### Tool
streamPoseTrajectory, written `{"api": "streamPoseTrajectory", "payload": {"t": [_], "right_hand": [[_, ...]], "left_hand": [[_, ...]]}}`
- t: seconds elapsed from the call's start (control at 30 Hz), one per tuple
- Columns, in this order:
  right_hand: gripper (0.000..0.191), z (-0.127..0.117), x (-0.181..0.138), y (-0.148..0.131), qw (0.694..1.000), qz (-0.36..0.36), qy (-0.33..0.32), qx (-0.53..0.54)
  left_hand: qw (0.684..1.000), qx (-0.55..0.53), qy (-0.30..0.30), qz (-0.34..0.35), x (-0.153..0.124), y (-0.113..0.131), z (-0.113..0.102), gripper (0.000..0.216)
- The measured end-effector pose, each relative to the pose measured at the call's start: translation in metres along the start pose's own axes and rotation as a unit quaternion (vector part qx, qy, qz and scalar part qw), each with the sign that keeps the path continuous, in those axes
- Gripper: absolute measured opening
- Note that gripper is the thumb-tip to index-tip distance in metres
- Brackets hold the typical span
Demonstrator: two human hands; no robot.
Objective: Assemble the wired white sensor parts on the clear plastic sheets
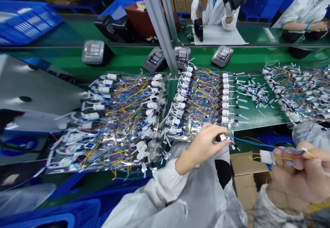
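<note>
My left hand, over the front edge of the middle group of wired parts, is closed around a small black-and-white motor, mostly hidden by the fingers. Blue and red wires stretch from it across to my right hand. There, the fingertips pinch these wires near a small white connector. A white motor with a black end and yellow leads sticks out to the left of the right hand's fingers. Whether those fingers grip this motor too is unclear.
Plastic-covered rows of wired motors lie left, middle and right. Loose cable ties are scattered between. Behind stand display monitors, a metal post and co-workers. An open carton sits below.
</note>
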State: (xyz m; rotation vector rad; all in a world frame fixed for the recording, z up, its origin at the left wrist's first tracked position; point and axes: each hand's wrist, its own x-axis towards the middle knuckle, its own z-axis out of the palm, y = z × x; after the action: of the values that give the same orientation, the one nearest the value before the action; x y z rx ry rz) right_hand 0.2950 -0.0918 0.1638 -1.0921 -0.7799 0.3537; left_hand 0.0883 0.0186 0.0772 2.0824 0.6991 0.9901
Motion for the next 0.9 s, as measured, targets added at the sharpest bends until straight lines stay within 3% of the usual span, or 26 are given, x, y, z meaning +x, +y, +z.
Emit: {"api": "streamPoseTrajectory", "payload": {"t": [0.1,0.27,0.37,0.53,0.9], "right_hand": [[0.019,0.002,-0.004,0.008,0.999,0.041,0.006,0.008],[0.015,0.006,-0.006,0.022,0.996,0.087,-0.004,0.017],[0.013,0.007,-0.004,0.031,0.993,0.114,-0.015,0.010],[0.012,0.007,-0.001,0.039,0.995,0.105,-0.001,0.005],[0.008,0.006,-0.005,0.041,0.992,0.121,-0.015,-0.003]], "left_hand": [[0.999,-0.008,0.031,-0.004,-0.002,-0.004,-0.006,0.021],[0.999,0.022,0.008,0.039,-0.005,-0.017,-0.011,0.014],[0.999,0.029,0.018,0.027,-0.009,-0.024,-0.012,0.016],[0.999,0.020,0.012,-0.043,-0.009,-0.025,-0.016,0.015],[0.999,0.042,-0.002,-0.010,-0.006,-0.029,-0.013,0.023]]}}
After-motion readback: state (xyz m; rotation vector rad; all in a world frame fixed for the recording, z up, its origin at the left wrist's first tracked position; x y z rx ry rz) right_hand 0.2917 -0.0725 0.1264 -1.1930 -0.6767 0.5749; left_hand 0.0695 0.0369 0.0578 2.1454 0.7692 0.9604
